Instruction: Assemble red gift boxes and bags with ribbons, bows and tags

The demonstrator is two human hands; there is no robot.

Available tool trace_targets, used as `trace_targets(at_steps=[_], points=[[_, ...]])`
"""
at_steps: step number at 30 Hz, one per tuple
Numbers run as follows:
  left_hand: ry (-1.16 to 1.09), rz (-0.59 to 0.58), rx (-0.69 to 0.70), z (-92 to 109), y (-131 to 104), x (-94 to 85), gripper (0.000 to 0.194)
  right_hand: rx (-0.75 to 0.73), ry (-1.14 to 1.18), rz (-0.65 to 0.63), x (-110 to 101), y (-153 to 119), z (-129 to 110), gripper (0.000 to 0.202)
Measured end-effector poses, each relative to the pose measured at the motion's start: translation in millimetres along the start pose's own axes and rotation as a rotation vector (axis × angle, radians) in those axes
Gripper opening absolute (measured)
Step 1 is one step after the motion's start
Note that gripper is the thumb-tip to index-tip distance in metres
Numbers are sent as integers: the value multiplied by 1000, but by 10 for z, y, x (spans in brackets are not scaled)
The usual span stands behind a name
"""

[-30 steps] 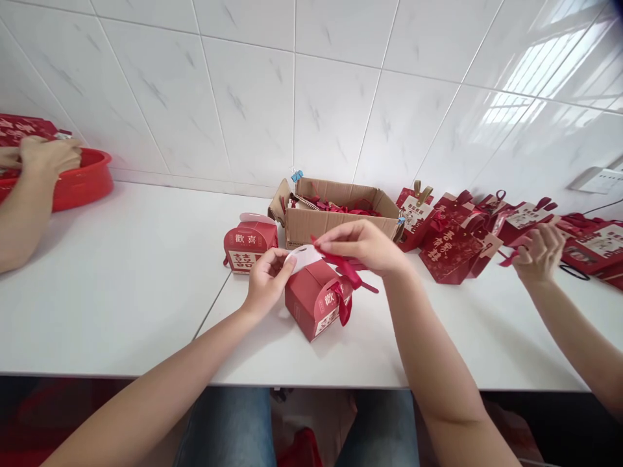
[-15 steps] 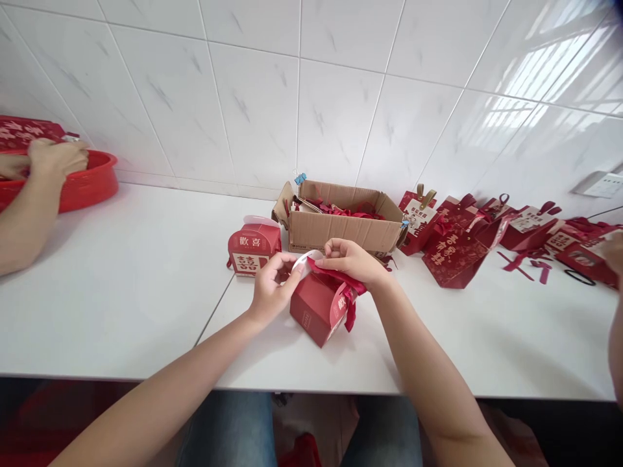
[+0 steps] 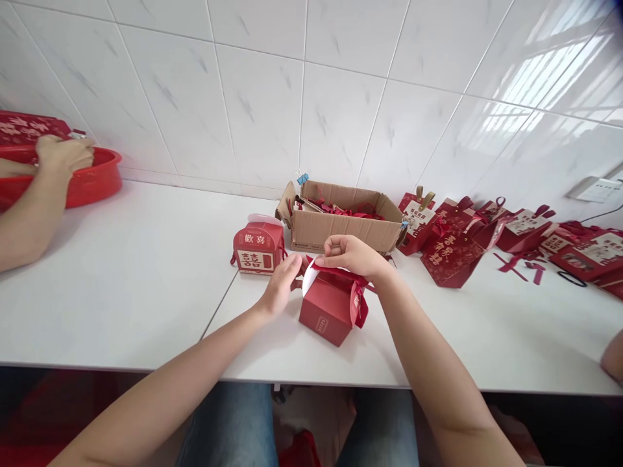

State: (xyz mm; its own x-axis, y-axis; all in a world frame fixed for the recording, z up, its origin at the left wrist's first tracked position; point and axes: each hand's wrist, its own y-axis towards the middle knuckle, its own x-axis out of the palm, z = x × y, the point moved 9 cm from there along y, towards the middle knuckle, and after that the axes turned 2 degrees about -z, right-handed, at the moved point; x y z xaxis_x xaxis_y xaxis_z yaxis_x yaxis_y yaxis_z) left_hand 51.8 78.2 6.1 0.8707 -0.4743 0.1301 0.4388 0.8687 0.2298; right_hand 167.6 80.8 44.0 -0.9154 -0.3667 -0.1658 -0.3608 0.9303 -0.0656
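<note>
A small red gift box (image 3: 328, 311) stands on the white table in front of me, turned at an angle, with a white-lined rounded flap at its left end. A dark red ribbon (image 3: 343, 272) runs over its top and hangs at the right end. My right hand (image 3: 350, 256) pinches the ribbon above the box. At the left flap, my left hand (image 3: 281, 287) has its fingers drawn together; what they grip is hidden. Just behind that hand sits another red gift box (image 3: 256, 246) with pale Chinese characters and a ribbon at its side.
A cardboard box (image 3: 343, 230) of red ribbons stands by the tiled wall. Several red gift bags (image 3: 452, 253) and ribbon scraps (image 3: 523, 266) lie to the right. At far left, another person's hands (image 3: 63, 155) work over a red basin (image 3: 100, 175). Another person's arm (image 3: 614, 357) shows at the right edge.
My left hand has shifted off the flap's white face to its left edge. The gift box has turned slightly and moved right. The person's arm at far right has drawn back.
</note>
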Motion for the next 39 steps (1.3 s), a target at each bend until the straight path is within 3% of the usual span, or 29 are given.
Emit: trace_targets(at_steps=[3, 9, 13, 16, 20, 23, 25, 27, 34, 36, 39], points=[[-118, -62, -124, -90, 23, 110, 40, -2, -129, 1, -1, -24, -68, 40], [-95, -53, -128, 19, 59, 120, 26, -22, -353, 94, -48, -93, -215, 39], [-87, -26, -68, 183, 102, 11, 25, -141, -296, 387, -334, -427, -291, 37], [-104, -1, -21, 341, 160, -87, 24, -166, -282, 590, -581, -838, -169, 38], [-200, 64, 55, 612, 251, -197, 17, -69, -389, 522, -622, -1179, 180, 39], [-215, 64, 72, 765, 309, -189, 15, 122, -377, 272, -419, -1253, 592, 45], [-191, 59, 65, 823, 332, -164, 16, 211, -232, 78, -173, -1276, 846, 55], [-167, 65, 71, 874, 343, -145, 16, 244, 1, -12, 47, -1281, 1016, 63], [-129, 27, 205, 1204, 364, -28, 21, 438, 887, 112, 402, -1181, 1420, 58], [-120, 10, 215, 1282, 364, 10, 22, 445, 1091, 179, 377, -1151, 1418, 46], [-105, -5, 218, 1355, 357, 43, 22, 384, 1221, 379, 166, -1163, 1369, 21]])
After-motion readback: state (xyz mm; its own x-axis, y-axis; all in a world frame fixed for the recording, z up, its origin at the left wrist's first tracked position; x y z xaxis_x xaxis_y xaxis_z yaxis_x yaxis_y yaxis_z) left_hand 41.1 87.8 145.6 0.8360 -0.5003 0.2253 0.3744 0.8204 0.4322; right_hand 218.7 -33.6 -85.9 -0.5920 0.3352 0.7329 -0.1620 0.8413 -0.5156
